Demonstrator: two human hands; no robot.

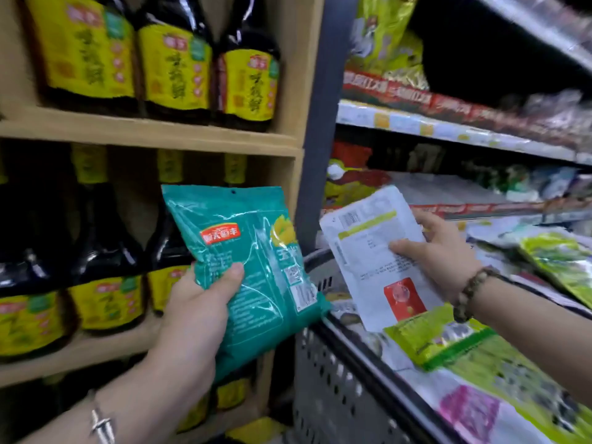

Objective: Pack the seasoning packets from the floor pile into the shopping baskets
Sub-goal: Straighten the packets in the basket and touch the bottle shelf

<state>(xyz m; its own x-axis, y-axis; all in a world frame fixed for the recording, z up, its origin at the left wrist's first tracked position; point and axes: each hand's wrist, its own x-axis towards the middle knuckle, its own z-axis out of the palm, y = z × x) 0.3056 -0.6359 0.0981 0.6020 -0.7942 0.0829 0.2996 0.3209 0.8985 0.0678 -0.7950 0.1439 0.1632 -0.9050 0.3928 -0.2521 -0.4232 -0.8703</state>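
Teal seasoning packet (243,267) is sitting at the frame's centre, with the left hand (195,315) gripping it, thumb across its face. The right hand (442,251) is pinching a white seasoning packet (374,251) just right of it, above the grey shopping basket (330,395) at lower right, where green packets (448,344) are lying.

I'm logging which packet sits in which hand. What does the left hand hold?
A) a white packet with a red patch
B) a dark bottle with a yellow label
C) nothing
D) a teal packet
D: the left hand grips the teal packet, thumb across its face, while the right hand holds the white packet.
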